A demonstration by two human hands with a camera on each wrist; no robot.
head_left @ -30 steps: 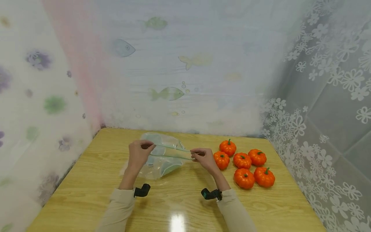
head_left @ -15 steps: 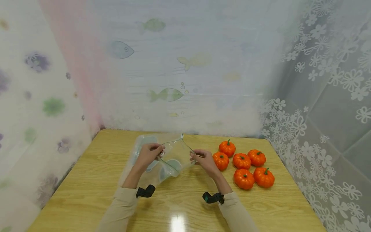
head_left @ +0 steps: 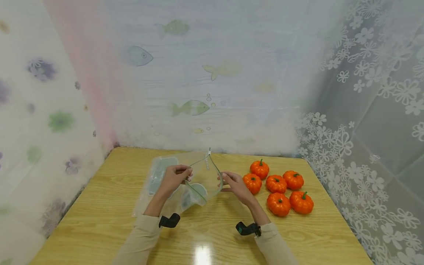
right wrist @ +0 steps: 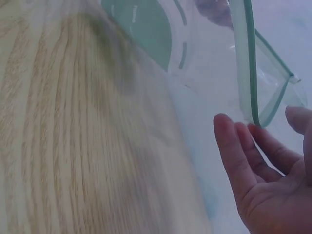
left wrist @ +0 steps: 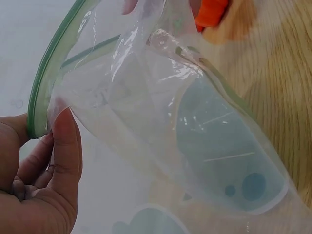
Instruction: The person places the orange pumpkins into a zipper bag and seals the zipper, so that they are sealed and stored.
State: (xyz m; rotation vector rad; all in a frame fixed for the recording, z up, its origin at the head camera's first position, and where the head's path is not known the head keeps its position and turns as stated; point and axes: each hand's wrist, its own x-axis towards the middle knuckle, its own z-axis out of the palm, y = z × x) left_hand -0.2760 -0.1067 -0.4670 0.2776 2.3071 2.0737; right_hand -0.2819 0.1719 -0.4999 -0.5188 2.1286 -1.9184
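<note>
A clear zip bag (head_left: 198, 191) with pale blue-green printed shapes and a green zip edge is held up off the table, its mouth spread into a wide gap. My left hand (head_left: 173, 179) pinches one side of the green edge between thumb and fingers, as the left wrist view shows. On the other side, my right hand (head_left: 236, 186) has its fingers fairly straight against the edge. In the right wrist view the thumb of my right hand (right wrist: 278, 170) stands apart from the bag, and the green edge meets the fingertips. Nothing is visible inside the bag.
Several small orange pumpkins (head_left: 276, 183) with green stems stand grouped on the wooden table (head_left: 212, 235), to the right of my right hand. Patterned sheets (head_left: 212, 73) hang behind the table and at both sides.
The bag's mouth has gone from a narrow, stretched slit to a wide gap, and the zip's far end has risen. My right hand has gone from pinching the edge to looser, straighter fingers.
</note>
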